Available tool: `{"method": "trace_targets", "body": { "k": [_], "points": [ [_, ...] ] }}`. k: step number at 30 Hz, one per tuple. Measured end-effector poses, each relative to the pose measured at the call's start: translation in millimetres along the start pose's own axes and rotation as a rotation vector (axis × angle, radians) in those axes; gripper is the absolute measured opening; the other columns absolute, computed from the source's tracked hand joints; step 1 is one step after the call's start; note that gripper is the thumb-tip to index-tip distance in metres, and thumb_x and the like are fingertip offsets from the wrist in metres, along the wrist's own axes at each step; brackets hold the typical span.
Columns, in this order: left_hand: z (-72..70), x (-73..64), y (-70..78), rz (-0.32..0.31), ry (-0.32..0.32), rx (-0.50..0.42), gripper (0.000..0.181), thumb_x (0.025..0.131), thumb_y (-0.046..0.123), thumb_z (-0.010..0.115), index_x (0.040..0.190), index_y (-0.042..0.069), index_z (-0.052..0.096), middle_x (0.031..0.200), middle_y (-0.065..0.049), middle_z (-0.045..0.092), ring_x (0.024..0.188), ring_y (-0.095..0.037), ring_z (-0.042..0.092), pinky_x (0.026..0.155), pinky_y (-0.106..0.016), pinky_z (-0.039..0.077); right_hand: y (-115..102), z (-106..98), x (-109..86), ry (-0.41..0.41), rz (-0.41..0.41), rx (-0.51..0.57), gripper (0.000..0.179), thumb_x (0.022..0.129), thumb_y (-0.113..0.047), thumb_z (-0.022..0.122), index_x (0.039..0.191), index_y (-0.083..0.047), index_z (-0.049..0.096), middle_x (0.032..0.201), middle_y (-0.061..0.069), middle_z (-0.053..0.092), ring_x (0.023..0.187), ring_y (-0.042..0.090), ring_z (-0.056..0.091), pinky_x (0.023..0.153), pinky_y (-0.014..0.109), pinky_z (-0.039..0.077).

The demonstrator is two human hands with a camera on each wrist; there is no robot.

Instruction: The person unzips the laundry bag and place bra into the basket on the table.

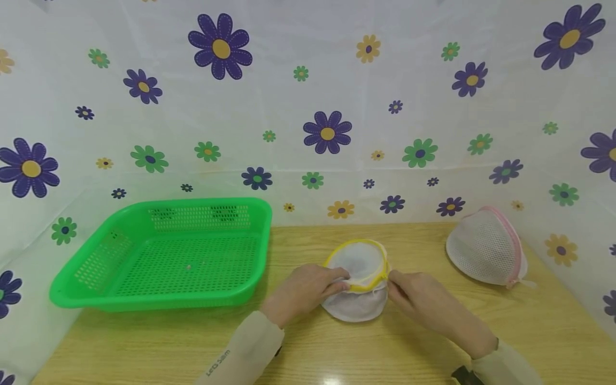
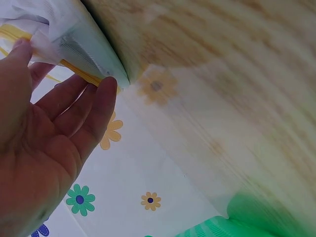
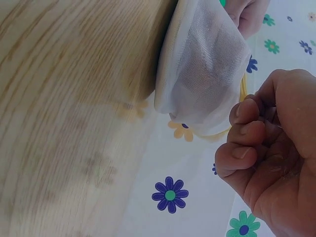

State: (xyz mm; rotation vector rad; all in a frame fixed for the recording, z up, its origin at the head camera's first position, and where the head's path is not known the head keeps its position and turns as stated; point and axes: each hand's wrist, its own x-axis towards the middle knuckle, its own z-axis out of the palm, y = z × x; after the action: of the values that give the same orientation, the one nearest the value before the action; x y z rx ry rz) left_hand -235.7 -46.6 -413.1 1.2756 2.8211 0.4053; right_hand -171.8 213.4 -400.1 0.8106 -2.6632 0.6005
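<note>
A white mesh laundry bag (image 1: 356,308) with a yellow zipper (image 1: 374,284) around its round top rests on the wooden table in front of me. My left hand (image 1: 308,289) pinches the bag's rim from the left, thumb and fingers on either side of the yellow edge in the left wrist view. At the right end of the zipper, my right hand (image 1: 417,294) has curled fingers, with thumb and forefinger pinching the edge by the zipper. The small part between those fingertips is hidden. In the right wrist view the bag's mesh side (image 3: 202,69) bulges out beside the curled fingers.
A green plastic basket (image 1: 262,256) with perforated walls stands at the left. Another white mesh laundry bag (image 1: 483,246), with a pink zipper, sits at the back right. A flower-printed sheet (image 1: 289,101) hangs behind the wooden table (image 1: 337,353).
</note>
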Motion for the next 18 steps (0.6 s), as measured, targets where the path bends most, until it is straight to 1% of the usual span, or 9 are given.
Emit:
{"method": "trace_targets", "body": {
  "k": [3,7,12,14,18],
  "points": [
    [-0.1,0.3,0.7,-0.007,-0.001,-0.001,0.037,0.108,0.041,0.046,0.131,0.019,0.065,0.118,0.001,0.077,0.103,-0.022,0.074,0.093,-0.039,0.059,-0.7,1.1,-0.2,0.006,-0.012,0.004,0.03,0.094,-0.001,0.06,0.074,-0.021,0.049,0.062,-0.018,0.033,0.055,-0.008,0.028,0.047,0.013,0.029],
    [-0.9,0.4,0.5,-0.015,0.001,0.0,0.036,0.108,0.041,0.046,0.131,0.02,0.065,0.116,0.001,0.078,0.101,-0.022,0.074,0.093,-0.039,0.059,-2.4,2.7,0.1,-0.012,-0.001,0.033,0.03,0.094,-0.002,0.06,0.074,-0.021,0.05,0.062,-0.018,0.035,0.055,-0.009,0.029,0.047,0.014,0.03],
    [-1.1,0.6,0.1,-0.026,-0.011,-0.002,0.037,0.107,0.042,0.047,0.131,0.02,0.065,0.117,0.001,0.077,0.103,-0.022,0.074,0.094,-0.039,0.058,-3.0,3.3,0.0,-0.045,0.018,0.044,0.031,0.096,-0.003,0.059,0.073,-0.022,0.049,0.061,-0.019,0.034,0.054,-0.009,0.029,0.046,0.013,0.029],
    [-1.3,0.6,0.9,-0.032,-0.013,0.003,0.038,0.107,0.043,0.047,0.131,0.02,0.065,0.117,0.0,0.077,0.104,-0.022,0.074,0.095,-0.038,0.058,-2.8,2.4,0.0,-0.074,0.031,0.061,0.031,0.097,-0.004,0.058,0.074,-0.022,0.049,0.061,-0.018,0.034,0.054,-0.008,0.029,0.047,0.014,0.03],
    [-3.2,0.5,7.1,-0.039,-0.032,0.028,0.041,0.105,0.047,0.05,0.132,0.021,0.065,0.113,-0.001,0.078,0.103,-0.02,0.074,0.096,-0.036,0.058,-0.2,-1.2,1.1,-0.106,0.061,0.086,0.029,0.097,-0.005,0.057,0.074,-0.021,0.049,0.061,-0.016,0.036,0.054,-0.006,0.031,0.048,0.015,0.031]
  ]
}}
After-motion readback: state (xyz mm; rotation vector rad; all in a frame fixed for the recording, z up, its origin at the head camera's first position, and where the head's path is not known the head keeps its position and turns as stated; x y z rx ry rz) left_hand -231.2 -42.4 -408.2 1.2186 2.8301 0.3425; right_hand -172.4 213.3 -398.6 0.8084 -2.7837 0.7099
